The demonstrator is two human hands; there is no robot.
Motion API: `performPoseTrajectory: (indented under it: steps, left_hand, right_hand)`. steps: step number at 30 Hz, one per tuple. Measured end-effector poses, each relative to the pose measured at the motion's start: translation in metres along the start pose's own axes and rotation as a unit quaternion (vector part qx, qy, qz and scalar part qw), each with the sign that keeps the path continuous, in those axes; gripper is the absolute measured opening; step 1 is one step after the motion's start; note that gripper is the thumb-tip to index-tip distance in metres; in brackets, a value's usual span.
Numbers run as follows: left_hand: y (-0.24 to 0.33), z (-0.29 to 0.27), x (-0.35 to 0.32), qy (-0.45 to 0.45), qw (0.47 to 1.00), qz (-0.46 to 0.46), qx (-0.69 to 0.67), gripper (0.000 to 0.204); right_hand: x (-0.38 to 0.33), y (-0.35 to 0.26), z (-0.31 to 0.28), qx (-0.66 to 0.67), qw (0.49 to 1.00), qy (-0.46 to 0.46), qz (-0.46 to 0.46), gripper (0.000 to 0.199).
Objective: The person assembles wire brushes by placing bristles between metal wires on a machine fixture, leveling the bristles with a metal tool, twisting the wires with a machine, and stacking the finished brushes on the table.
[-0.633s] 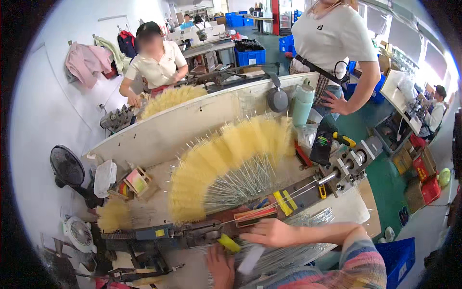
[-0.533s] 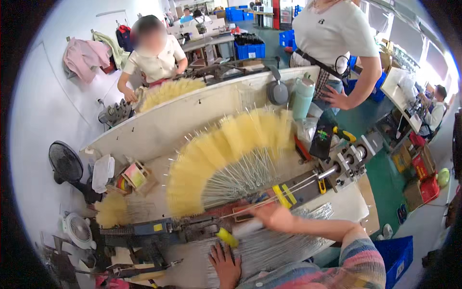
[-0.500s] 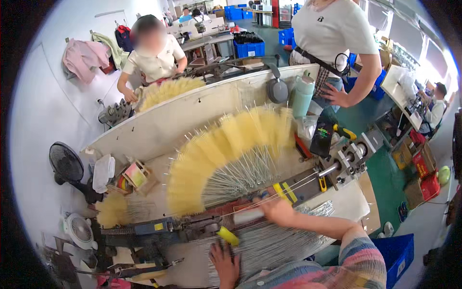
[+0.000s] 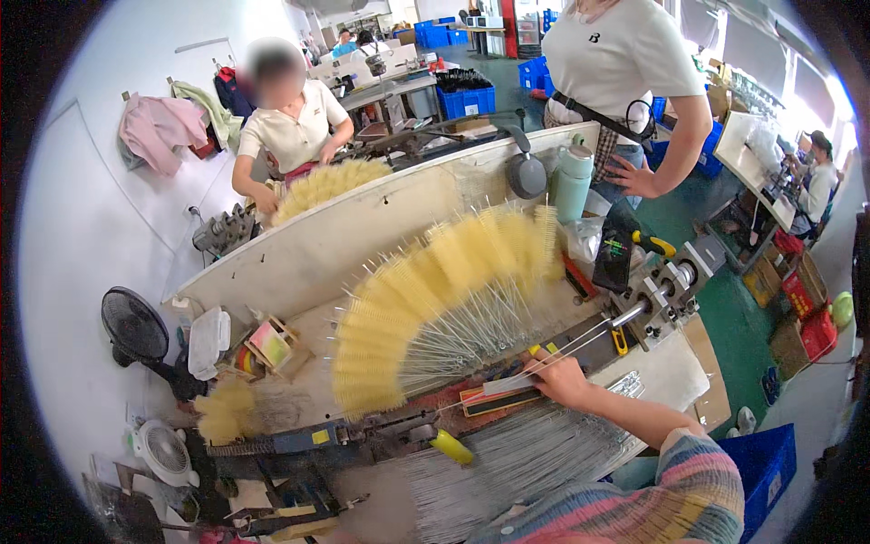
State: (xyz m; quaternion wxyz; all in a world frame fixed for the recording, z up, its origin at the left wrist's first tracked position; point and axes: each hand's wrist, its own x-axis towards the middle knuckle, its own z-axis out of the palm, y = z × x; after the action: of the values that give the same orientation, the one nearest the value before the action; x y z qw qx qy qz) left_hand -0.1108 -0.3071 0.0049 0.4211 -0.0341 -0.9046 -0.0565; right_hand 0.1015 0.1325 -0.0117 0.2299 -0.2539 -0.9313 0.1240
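My right hand is closed at the two long wires stretched over the bench machine. A pale flat strip juts from its fingers along these wires; its exact kind cannot be made out. Below the hand sits a red-edged tray. No part of my left hand shows. A yellow lever handle stands by the machine's jaw, with no hand on it. Beyond the wires, yellow bristle brushes with twisted wire stems lie fanned out. Many straight metal wires lie on the near side.
A low partition runs behind the brushes, with a person working beyond it. Another person stands at the right of the partition. A mint bottle, a phone and a metal spindle unit are at right. Fans stand at left.
My right hand has moved right along the wires, the pale strip with it. My left hand has left the picture from beside the yellow handle. The view has shifted slightly.
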Motion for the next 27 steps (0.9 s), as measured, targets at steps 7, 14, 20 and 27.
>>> performPoseTrajectory:
  steps: [7,14,20,27]
  left_hand:
    - [-0.078,0.05,0.029,0.07,0.941,-0.326,-0.059,0.045]
    - [0.008,-0.008,-0.026,-0.139,0.984,-0.097,-0.061,0.04]
    - [0.052,0.044,-0.004,-0.553,0.522,-0.372,-0.532,0.037]
    - [0.054,0.011,-0.013,-0.546,0.579,-0.31,-0.52,0.034]
  right_hand:
    - [0.0,0.002,-0.001,0.003,0.997,-0.071,-0.012,0.028]
    - [0.001,0.014,-0.001,-0.004,0.997,-0.055,-0.062,0.029]
    - [-0.004,-0.005,-0.061,0.024,0.978,0.039,-0.204,0.03]
    - [-0.003,-0.014,-0.085,0.029,0.995,0.096,-0.016,0.034]
